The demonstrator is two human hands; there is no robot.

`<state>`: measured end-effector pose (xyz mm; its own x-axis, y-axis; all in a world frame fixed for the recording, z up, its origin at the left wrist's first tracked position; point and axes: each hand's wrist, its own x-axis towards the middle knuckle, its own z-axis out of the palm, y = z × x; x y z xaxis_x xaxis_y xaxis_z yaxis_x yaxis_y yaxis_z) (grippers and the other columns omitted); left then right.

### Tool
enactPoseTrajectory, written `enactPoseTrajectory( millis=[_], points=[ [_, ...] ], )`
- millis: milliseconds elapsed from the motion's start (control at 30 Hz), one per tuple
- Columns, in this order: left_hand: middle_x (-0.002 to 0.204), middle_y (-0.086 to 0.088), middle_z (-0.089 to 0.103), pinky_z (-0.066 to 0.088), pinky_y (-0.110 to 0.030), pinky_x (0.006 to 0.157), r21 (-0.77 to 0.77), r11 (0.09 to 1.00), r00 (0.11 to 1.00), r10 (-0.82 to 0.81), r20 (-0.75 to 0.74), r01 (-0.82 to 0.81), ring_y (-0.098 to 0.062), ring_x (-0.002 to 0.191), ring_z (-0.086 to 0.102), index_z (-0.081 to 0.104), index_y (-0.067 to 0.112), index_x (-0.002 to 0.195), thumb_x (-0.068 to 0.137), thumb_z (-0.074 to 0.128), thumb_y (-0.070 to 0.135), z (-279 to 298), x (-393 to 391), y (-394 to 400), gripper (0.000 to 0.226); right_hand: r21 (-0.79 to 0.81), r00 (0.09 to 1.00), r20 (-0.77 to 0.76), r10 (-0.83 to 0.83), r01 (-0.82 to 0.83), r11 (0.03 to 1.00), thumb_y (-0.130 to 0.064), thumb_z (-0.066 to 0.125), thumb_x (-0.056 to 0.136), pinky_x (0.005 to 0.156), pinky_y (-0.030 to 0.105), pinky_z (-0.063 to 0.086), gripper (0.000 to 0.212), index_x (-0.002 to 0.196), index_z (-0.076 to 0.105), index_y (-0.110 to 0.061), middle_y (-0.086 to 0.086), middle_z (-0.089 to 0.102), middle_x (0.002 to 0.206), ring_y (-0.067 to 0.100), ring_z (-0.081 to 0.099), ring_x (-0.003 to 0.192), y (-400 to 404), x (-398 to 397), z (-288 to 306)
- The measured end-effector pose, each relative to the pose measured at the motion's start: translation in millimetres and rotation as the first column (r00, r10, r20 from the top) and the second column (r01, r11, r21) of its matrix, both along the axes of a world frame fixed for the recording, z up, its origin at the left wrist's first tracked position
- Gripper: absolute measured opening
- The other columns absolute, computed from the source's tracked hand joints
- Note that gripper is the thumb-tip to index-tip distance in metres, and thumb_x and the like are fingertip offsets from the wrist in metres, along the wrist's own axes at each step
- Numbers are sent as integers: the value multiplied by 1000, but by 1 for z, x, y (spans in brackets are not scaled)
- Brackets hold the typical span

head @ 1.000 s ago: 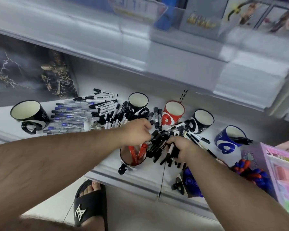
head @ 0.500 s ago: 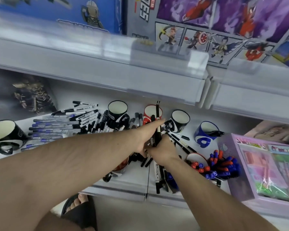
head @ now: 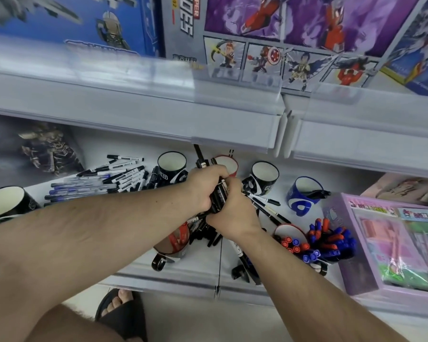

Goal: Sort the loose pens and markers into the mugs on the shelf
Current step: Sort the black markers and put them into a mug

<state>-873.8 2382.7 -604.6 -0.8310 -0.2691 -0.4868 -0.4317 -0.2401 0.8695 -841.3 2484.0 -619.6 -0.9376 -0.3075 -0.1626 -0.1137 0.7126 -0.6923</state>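
Toy boxes (head: 269,43) on upper shelf; below them right, pink packaged set (head: 393,243); black sandal (head: 124,314) on floor.

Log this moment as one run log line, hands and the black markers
left hand: grips bundle of black markers | right hand: grips same bundle lower | position: above shelf, in front of red mug | stage: gathered, not yet in mug

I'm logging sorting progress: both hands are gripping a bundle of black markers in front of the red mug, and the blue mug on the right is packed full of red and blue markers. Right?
Not quite. In the head view, the glossy blue ceramic mug holds just one black marker; the red and blue capped markers sit nearer the shelf's front edge. Both the left hand and right hand do grip the black marker bundle before the red mug.
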Motion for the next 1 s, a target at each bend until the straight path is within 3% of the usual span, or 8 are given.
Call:
enactPoseTrajectory(
  millis=[167, 267, 367, 533, 667, 767, 867, 1000],
  points=[
    [58, -6, 45, 39, -22, 45, 24, 986, 986, 164, -18, -164, -15, 41, 44, 49, 8, 67, 79, 52, 10, 12, 5, -16, 13, 79, 995, -73, 70, -64, 995, -27, 72, 70, 66, 32, 55, 79, 132, 26, -44, -8, 62, 87, 16, 63, 78, -8, -5, 14],
    [58, -8, 47, 48, -26, 49, 199, 942, 962, 271, 34, -272, -21, 43, 50, 51, 7, 67, 74, 54, 1, 20, 5, -27, 10, 94, 986, -133, 103, -91, 991, -32, 69, 73, 70, 29, 54, 77, 135, 28, -51, -12, 62, 86, 16, 63, 81, -13, -5, 20],
    [64, -9, 47, 49, -31, 56, 250, 919, 952, 304, 39, -304, -23, 51, 52, 51, 7, 71, 75, 53, 1, 21, 5, -34, 7, 132, 977, -171, 131, -109, 985, -32, 67, 74, 64, 25, 47, 78, 137, 26, -52, -14, 57, 77, 16, 60, 77, -16, -5, 23],
    [71, -12, 50, 51, -36, 61, 307, 897, 946, 320, 42, -317, -26, 59, 55, 51, 5, 76, 74, 51, 0, 21, 7, -35, 5, 111, 967, -221, 124, -101, 989, -34, 68, 74, 69, 24, 49, 71, 135, 35, -50, -14, 65, 95, 13, 58, 79, -17, -4, 23],
    [73, -15, 55, 52, -34, 61, 370, 860, 931, 364, 41, -352, -25, 58, 55, 48, 6, 81, 77, 48, -1, 24, 9, -35, 8, 118, 984, -179, 6, 15, 993, -41, 72, 69, 71, 31, 57, 45, 109, 57, -26, -7, 65, 85, 17, 65, 81, -18, -4, 22],
    [73, -15, 57, 51, -35, 66, 394, 859, 940, 340, 42, -328, -25, 57, 53, 47, 8, 77, 76, 48, 1, 27, 13, -38, 7, 166, 986, -167, 31, -3, 986, -37, 72, 72, 63, 25, 53, 26, 90, 61, -22, -8, 62, 74, 15, 65, 75, -22, -4, 27],
    [64, -8, 58, 50, -32, 70, 413, 870, 959, 284, 27, -269, -21, 59, 55, 52, 9, 71, 81, 50, 5, 24, 20, -41, 11, 208, 977, -195, 84, -43, 977, -32, 69, 76, 66, 26, 53, 30, 102, 65, -17, 0, 68, 85, 20, 66, 80, -29, -2, 34],
    [62, -6, 57, 47, -27, 62, 420, 884, 979, 195, 63, -204, -21, 56, 54, 55, 10, 66, 86, 51, 11, 12, 29, -44, 20, 266, 955, -224, 193, -130, 955, -21, 69, 80, 72, 27, 50, 44, 123, 58, -15, 7, 68, 101, 26, 65, 94, -41, 3, 37]
  ],
)
